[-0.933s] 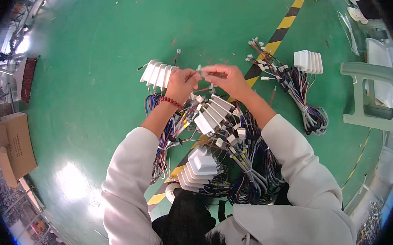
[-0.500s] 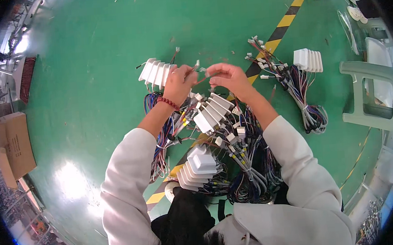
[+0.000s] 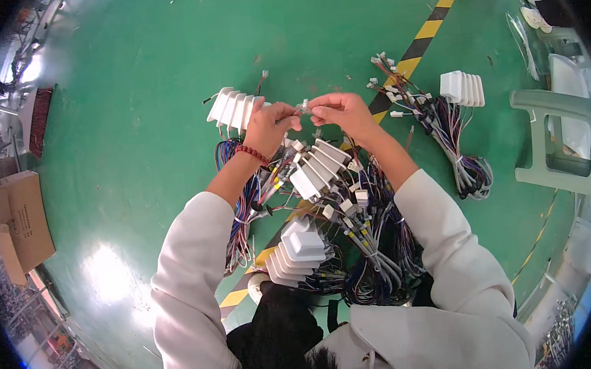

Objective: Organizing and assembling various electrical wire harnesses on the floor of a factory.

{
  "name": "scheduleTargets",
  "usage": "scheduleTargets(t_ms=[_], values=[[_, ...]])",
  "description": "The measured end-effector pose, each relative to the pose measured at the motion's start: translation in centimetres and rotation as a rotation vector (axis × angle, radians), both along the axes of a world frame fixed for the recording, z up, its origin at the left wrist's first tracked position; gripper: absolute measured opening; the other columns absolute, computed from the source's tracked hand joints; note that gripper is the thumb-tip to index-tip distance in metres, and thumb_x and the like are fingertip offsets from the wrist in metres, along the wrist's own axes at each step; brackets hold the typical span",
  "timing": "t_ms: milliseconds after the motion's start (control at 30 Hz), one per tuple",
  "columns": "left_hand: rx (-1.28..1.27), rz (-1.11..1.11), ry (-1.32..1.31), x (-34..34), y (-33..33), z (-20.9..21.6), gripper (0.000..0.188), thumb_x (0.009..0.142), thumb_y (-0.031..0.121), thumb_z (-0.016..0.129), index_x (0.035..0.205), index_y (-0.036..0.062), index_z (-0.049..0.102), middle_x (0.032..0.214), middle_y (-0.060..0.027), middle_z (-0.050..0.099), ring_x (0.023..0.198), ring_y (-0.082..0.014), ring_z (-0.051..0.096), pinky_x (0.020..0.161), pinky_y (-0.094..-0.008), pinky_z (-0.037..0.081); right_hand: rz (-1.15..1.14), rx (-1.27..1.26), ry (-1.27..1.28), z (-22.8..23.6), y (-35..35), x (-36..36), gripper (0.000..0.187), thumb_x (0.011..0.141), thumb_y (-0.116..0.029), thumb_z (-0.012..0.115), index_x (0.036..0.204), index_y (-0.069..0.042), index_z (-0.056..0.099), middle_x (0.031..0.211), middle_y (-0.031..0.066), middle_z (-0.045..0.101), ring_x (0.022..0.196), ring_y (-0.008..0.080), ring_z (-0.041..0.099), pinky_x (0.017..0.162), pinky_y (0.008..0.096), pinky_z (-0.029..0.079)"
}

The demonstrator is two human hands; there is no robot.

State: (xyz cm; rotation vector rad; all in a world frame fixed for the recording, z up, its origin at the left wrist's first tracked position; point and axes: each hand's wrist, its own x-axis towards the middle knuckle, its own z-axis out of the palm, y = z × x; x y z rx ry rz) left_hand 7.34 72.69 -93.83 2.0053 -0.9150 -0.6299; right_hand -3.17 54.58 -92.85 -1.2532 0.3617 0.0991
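My left hand (image 3: 269, 124) and my right hand (image 3: 345, 115) meet above the wire bundles, fingertips pinched. Between them is a small pale wire connector (image 3: 304, 106), and both hands grip at it. Whether its halves are joined is too small to tell. Beside my left hand lies a stack of white ribbed housings (image 3: 227, 110) with a cable bundle (image 3: 228, 155) below. A second white housing stack (image 3: 320, 169) rests on the wiring beneath my hands. Nearer my body is a third white stack (image 3: 296, 256), next to coiled dark harnesses (image 3: 377, 278).
To the right lies another wire harness (image 3: 446, 133) with a white housing stack (image 3: 462, 89). Farther right stands a pale green stool (image 3: 536, 140). A yellow-black tape line (image 3: 428, 30) crosses the green floor (image 3: 157, 71). On the left are a cardboard box (image 3: 27, 213) and a broom head (image 3: 41, 121).
The fingertips have come together. The connector ends, apart and slightly raised before, now meet between both hands. The bundles on the floor have not moved.
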Motion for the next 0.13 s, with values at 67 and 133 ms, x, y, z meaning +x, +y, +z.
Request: scheduleTargets(t_ms=[67, 133], values=[[0.004, -0.004, 0.018, -0.04, -0.01, 0.08, 0.016, 0.082, 0.021, 0.062, 0.091, 0.0085, 0.064, 0.076, -0.0031, 0.068, 0.073, -0.0161, 0.062, 0.107, -0.0426, 0.019, 0.033, 0.006, -0.001, 0.08, -0.2, 0.09, 0.025, 0.086, -0.011, 0.06, 0.106, 0.004, 0.061, 0.094, 0.0093, 0.065, 0.079, 0.0136, 0.062, 0.074, 0.0269, 0.052], [0.026, -0.016, 0.043, 0.04, 0.03, 0.3, 0.014, 0.084, 0.02, 0.059, 0.092, 0.009, 0.065, 0.077, -0.0034, 0.068, 0.076, -0.0155, 0.062, 0.108, -0.0429, 0.017, 0.051, -0.013, 0.029, 0.13, -0.29, 0.19, 0.026, 0.086, -0.012, 0.06, 0.107, 0.004, 0.06, 0.1, 0.0119, 0.064, 0.081, 0.0145, 0.062, 0.076, 0.0276, 0.053]])
